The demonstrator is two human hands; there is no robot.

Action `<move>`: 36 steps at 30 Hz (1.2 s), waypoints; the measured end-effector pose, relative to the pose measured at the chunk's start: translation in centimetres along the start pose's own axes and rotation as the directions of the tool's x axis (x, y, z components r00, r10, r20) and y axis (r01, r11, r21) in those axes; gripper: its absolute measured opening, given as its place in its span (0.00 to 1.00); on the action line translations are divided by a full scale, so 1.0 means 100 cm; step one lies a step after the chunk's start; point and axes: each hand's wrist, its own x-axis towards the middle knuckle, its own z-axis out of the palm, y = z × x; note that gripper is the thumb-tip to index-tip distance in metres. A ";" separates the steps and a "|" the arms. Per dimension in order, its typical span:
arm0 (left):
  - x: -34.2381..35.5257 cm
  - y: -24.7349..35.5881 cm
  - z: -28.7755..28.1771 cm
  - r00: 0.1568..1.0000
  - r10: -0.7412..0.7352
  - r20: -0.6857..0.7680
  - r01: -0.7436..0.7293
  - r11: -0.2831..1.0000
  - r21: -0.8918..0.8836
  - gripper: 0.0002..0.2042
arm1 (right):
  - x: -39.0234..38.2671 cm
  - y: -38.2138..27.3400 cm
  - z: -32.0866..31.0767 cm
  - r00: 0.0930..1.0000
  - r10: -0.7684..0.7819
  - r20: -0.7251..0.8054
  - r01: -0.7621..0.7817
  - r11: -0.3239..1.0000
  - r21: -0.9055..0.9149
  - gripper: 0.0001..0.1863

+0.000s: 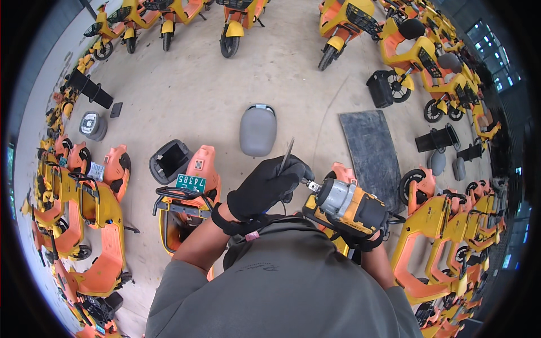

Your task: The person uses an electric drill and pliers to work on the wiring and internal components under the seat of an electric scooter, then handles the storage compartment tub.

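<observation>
My left hand (262, 190), in a black glove, is closed around a thin, pointed grey metal piece (287, 153) that sticks up from the fingers. Its fingertips are right by the square metal tip (312, 185) of a yellow, black and silver cordless impact wrench (355, 207). I cannot tell whether they touch that tip. Under the wrench, my right hand (365, 242) grips it by the handle; most of those gloved fingers are hidden. Close to my left forearm is a seatless yellow and orange scooter (207, 169) with a green plate; another scooter (343, 172) lies partly behind the wrench.
A grey scooter seat (258, 130) rests on the concrete floor ahead. At its left is a black open seat bucket (170, 161); at its right, a dark mat (369, 152). Rows of scooters (101, 248) line both sides. A black box (380, 89) stands at the far right.
</observation>
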 end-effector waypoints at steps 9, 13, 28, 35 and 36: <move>-0.004 0.003 0.005 1.000 0.023 -0.020 -0.027 0.978 -0.209 0.13 | -0.002 -0.024 -0.024 0.950 -0.313 0.002 0.312 0.945 -0.103 0.29; 0.002 -0.010 -0.002 0.998 0.062 -0.006 -0.062 0.998 0.008 0.11 | -0.007 -0.020 -0.023 0.948 -0.318 0.026 0.319 0.943 -0.095 0.28; 0.005 -0.004 0.004 0.998 0.057 0.011 -0.057 0.998 -0.001 0.08 | -0.010 -0.010 -0.021 0.951 -0.303 0.057 0.307 0.948 -0.088 0.24; 0.006 0.005 0.013 0.995 0.101 -0.026 -0.100 0.995 0.012 0.11 | -0.010 -0.005 -0.016 0.950 -0.305 0.070 0.310 0.947 -0.087 0.22; 0.007 0.005 0.011 0.995 0.100 -0.026 -0.100 0.995 0.011 0.11 | -0.011 -0.005 -0.015 0.951 -0.302 0.072 0.308 0.947 -0.090 0.22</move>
